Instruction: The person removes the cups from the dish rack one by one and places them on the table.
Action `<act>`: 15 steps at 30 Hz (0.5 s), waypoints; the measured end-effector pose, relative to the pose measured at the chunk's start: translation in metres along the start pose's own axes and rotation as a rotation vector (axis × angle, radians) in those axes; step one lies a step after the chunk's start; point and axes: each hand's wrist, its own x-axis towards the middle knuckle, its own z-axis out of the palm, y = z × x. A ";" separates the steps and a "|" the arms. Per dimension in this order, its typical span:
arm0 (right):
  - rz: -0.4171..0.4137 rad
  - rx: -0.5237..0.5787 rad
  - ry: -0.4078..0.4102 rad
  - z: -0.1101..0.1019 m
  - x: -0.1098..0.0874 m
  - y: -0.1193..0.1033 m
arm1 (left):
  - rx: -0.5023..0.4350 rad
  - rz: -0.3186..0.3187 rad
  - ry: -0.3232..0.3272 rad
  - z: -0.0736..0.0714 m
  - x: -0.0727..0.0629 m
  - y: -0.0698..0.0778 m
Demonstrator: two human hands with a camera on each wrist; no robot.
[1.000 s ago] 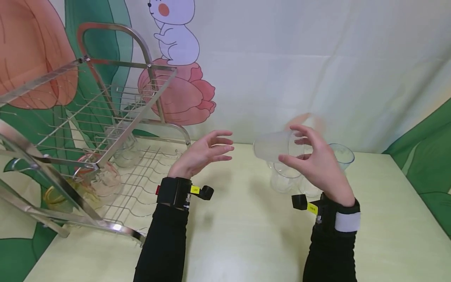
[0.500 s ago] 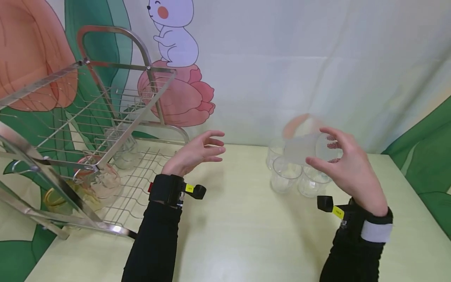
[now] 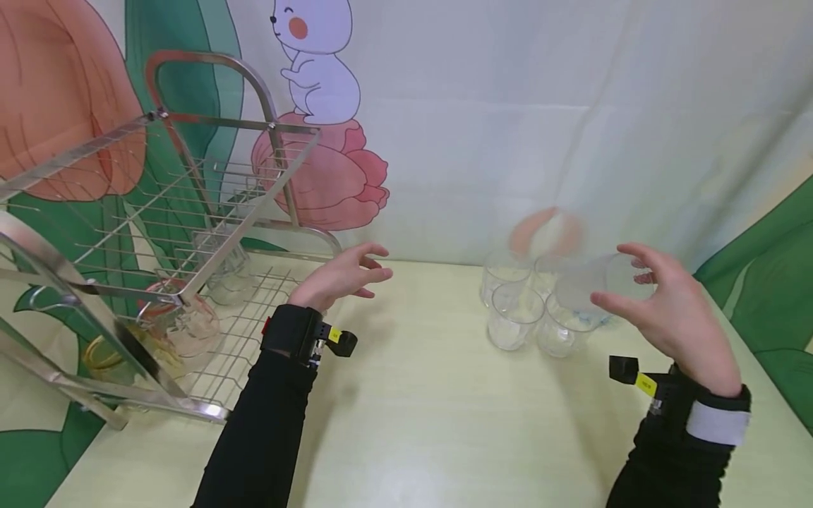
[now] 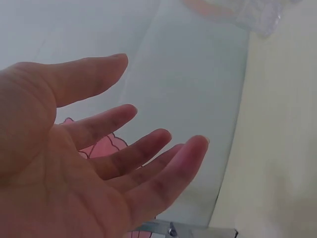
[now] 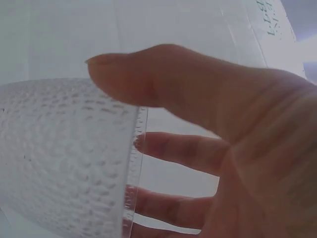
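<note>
My right hand (image 3: 679, 321) holds a clear tumbler (image 3: 581, 286) on its side in the air, thumb and fingers around its rim end. In the right wrist view the tumbler (image 5: 64, 153) shows a pebbled surface, with the thumb on one side and several fingers (image 5: 171, 203) on the other. Below and left of it, several clear glasses stand in a cluster, among them a front glass (image 3: 516, 317) and a back-left glass (image 3: 504, 271). Over the table near the rack, my left hand (image 3: 343, 275) hovers with loosely spread fingers and holds nothing; its palm (image 4: 64, 193) shows in the left wrist view.
A two-tier metal dish rack (image 3: 219, 409) stands at the left. Its lower tier bears a clear glass (image 3: 229, 275), a pinkish glass (image 3: 193, 328) and a yellow-tinted glass (image 3: 114, 360). A printed curtain (image 3: 476, 141) hangs behind the table (image 3: 444, 423).
My right hand has carried the tumbler rightward, from over the left of the glass cluster to its right side. The left hand has drifted slightly left, toward the rack.
</note>
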 end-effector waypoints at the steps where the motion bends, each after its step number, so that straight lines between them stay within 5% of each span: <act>1: 0.007 -0.005 -0.002 0.000 0.000 0.002 | 0.011 -0.014 0.006 -0.001 0.000 -0.001; 9: 0.093 -0.048 0.003 -0.004 0.003 0.013 | 0.091 -0.044 0.041 -0.013 0.003 -0.001; 15: 0.108 -0.052 0.005 -0.005 0.003 0.017 | 0.281 -0.069 0.076 -0.025 0.005 -0.002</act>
